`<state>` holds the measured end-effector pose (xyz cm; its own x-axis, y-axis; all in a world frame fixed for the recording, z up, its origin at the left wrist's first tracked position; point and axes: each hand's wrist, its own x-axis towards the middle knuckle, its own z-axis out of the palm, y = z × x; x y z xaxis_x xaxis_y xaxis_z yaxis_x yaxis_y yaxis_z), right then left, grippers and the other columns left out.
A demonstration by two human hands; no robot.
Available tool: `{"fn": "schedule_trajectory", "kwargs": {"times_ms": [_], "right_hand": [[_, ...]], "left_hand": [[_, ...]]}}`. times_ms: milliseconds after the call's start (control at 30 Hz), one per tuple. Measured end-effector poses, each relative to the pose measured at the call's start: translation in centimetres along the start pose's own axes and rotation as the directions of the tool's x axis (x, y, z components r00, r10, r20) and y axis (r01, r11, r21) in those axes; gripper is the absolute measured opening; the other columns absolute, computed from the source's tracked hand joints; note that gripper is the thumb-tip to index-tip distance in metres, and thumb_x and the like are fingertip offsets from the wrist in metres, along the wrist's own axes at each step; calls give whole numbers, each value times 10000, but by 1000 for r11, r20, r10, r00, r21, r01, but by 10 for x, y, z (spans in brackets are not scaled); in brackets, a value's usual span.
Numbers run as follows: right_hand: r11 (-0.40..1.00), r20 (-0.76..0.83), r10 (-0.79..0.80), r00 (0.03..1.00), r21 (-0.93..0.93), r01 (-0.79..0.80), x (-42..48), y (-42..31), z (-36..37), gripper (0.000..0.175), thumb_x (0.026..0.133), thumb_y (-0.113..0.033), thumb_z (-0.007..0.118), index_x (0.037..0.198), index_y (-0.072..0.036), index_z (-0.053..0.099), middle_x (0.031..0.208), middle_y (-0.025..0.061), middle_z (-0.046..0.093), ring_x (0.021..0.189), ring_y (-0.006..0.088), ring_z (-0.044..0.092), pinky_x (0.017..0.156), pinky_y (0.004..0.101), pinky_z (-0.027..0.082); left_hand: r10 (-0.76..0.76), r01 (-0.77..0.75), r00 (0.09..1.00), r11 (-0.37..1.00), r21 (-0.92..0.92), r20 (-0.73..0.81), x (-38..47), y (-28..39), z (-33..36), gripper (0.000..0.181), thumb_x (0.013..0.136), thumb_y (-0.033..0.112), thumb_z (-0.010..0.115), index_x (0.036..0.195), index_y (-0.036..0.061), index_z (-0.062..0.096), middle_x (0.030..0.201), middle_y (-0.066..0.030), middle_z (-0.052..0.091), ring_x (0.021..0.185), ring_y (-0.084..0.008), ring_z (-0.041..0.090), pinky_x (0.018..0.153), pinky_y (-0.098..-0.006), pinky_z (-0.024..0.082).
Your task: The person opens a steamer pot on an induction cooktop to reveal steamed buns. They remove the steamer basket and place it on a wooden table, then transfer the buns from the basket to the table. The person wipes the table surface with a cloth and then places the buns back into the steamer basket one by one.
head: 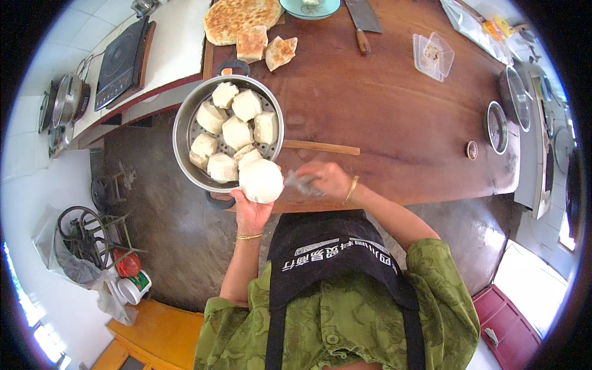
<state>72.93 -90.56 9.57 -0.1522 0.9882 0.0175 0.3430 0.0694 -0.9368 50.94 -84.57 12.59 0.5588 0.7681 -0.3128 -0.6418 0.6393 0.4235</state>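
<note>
My left hand (253, 212) holds up a smooth, round white thing (261, 181); whether it is a bun or a bowl I cannot tell. It overlaps the near right rim of a metal steamer pan (177, 143) with a perforated bottom. Several blocky, pale steamed buns (237, 132) sit in the pan. Just right of the white thing, my right hand (329, 178) grips a grey crumpled thing (303, 182), blurred and perhaps a cloth. Black handles (221, 200) stick out from the pan's near and far sides.
Across the wooden table (393, 115) lie a wooden strip (321, 147), a cleaver (363, 27), a clear plastic container (432, 55) and a browned flatbread (243, 18) with two cut pieces (280, 52). Metal basins (497, 127) stand at the right. An induction cooker (122, 60) sits on the left counter.
</note>
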Motion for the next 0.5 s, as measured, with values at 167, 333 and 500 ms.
{"fn": "schedule_trajectory", "kwargs": {"times_ms": [167, 333, 500], "right_hand": [[915, -180, 97, 979, -371, -159, 1, -6, -44, 510, 691, -97, 647, 1187, -62, 534, 1227, 176, 523, 1146, 319, 495, 973, 397, 402], [997, -64, -42, 997, -66, 38, 2, -26, -45, 765, 638, -165, 745, 1319, -73, 410, 1380, 191, 364, 1290, 343, 332, 1051, 423, 311], [979, 113, -177, 978, -79, 186, 16, -76, -41, 858, 605, -179, 768, 1351, -70, 358, 1377, 199, 351, 1294, 356, 313, 1062, 405, 296]], "left_hand": [[6, -9, 999, 997, 72, 41, 3, -7, 3, 980, 659, 531, 718, 1364, -1, 294, 1331, -221, 413, 1193, -327, 462, 998, -431, 406], [9, -26, 995, 984, 176, 98, 4, -6, 24, 864, 713, 323, 756, 1356, -37, 307, 1301, -139, 462, 1196, -248, 469, 994, -401, 407], [-73, 40, 994, 940, 339, 85, 6, -10, 18, 825, 716, 297, 745, 1345, -40, 331, 1303, -121, 457, 1189, -240, 471, 978, -397, 416]]}}
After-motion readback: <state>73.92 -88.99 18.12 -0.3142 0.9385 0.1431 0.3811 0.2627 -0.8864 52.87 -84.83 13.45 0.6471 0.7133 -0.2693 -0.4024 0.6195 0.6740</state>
